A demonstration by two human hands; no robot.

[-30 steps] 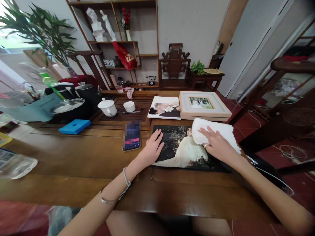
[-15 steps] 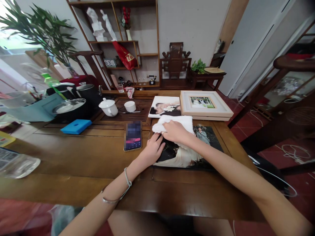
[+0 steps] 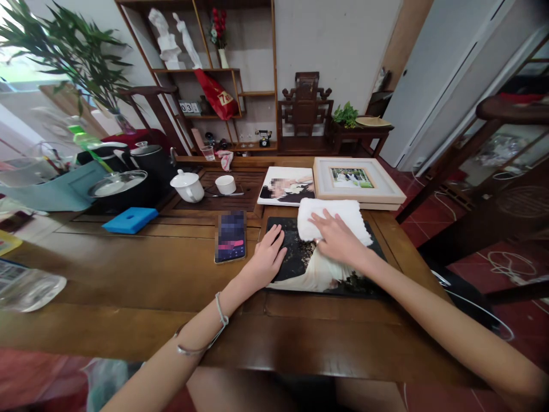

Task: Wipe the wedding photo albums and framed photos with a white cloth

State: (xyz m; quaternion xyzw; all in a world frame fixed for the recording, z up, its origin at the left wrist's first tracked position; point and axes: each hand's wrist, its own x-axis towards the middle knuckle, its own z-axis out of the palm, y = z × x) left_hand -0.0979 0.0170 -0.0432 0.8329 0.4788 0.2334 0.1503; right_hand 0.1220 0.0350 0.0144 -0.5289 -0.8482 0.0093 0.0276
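Observation:
A dark photo print (image 3: 295, 260) with a pale dress in it lies flat on the table. My left hand (image 3: 266, 260) rests on its left edge, fingers spread and holding nothing. On the upper right part of the print, a white cloth (image 3: 355, 214) is spread out beneath my right hand (image 3: 337, 234). That hand presses down flat with its fingers apart; its thumb side is partly hidden. The cloth covers some of the picture and comes close to a pale wooden photo frame (image 3: 364, 199) behind it.
A phone (image 3: 230, 237) lies left of the print, and a smaller photo panel (image 3: 274, 191) sits behind it. Further left are a lidded white teapot (image 3: 189, 187), a white cup (image 3: 226, 184), a blue block (image 3: 131, 220) and a black pan (image 3: 120, 189).
My right hand has slid the cloth to the right across the print, its fingers now more spread. The print's upper left corner is uncovered. My left hand has stayed in place.

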